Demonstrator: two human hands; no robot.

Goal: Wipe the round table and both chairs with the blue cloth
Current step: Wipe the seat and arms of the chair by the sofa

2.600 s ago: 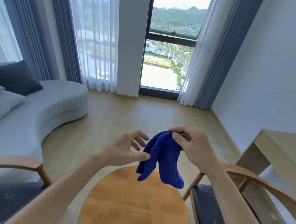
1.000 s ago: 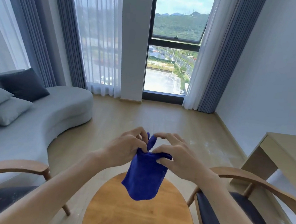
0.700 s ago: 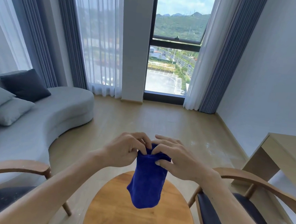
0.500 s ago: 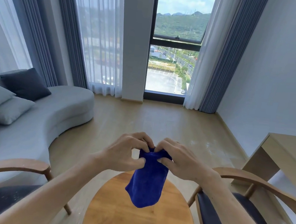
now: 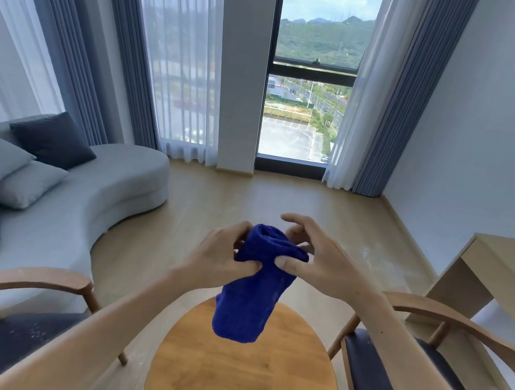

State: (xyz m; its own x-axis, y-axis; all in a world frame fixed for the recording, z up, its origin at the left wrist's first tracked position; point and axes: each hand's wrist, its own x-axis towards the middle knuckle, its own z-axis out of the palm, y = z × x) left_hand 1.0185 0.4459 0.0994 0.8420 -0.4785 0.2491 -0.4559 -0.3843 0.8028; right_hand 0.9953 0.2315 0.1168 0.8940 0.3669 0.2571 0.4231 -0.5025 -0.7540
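The blue cloth [image 5: 252, 292] hangs folded in the air above the far edge of the round wooden table [image 5: 240, 374]. My left hand [image 5: 221, 254] grips its upper left side with curled fingers. My right hand [image 5: 316, 261] pinches its upper right side with the thumb, the other fingers spread. A wooden chair with a dark seat [image 5: 12, 337] stands left of the table, speckled with white dust. A matching chair [image 5: 390, 367] stands on the right, also dusty.
A curved grey sofa [image 5: 92, 184] with cushions fills the left. A light wooden desk [image 5: 502, 268] stands against the right wall. Curtains and a tall window [image 5: 311, 89] lie ahead across bare wooden floor [image 5: 249, 200].
The cloth was held by my right hand alone, then both hands took it. It is now bunched into a thicker fold at the top, and my right fingers have spread.
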